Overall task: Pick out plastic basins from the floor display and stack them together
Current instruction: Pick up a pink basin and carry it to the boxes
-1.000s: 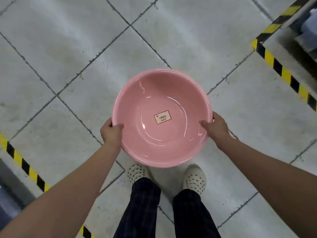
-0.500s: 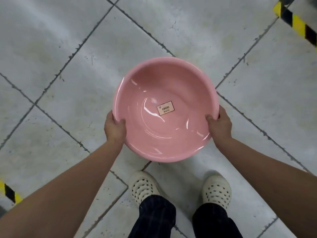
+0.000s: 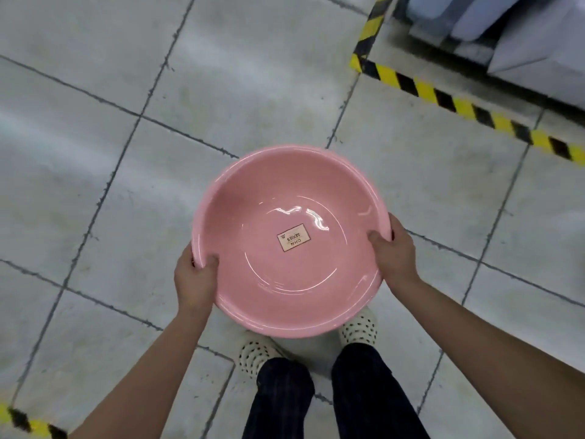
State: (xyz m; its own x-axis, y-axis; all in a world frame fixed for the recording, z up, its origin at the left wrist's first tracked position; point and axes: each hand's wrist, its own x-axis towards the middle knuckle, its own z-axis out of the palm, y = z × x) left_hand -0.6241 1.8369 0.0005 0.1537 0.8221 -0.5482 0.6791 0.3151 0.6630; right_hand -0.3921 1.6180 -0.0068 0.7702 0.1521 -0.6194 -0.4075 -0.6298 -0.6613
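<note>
Basin [image 3: 285,289] centre frame, left hand [image 3: 193,280] gripping its left rim, right hand [image 3: 396,256] its right rim; label [image 3: 293,237] inside; shoes [image 3: 253,353] below; floor tape [image 3: 459,103] and possibly containers [image 3: 474,14] upper right.

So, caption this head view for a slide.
Left hand and right hand hold the pink basin by its rim over tiled floor.

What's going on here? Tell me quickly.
A person stands on a tiled floor, holding a pink basin in front of them. The left hand grips its left rim and the right hand its right rim, thumbs inside. The basin is empty except for a label stuck to its bottom. Striped hazard tape marks off a display at upper right, where the pale goods are too blurred to identify.
</note>
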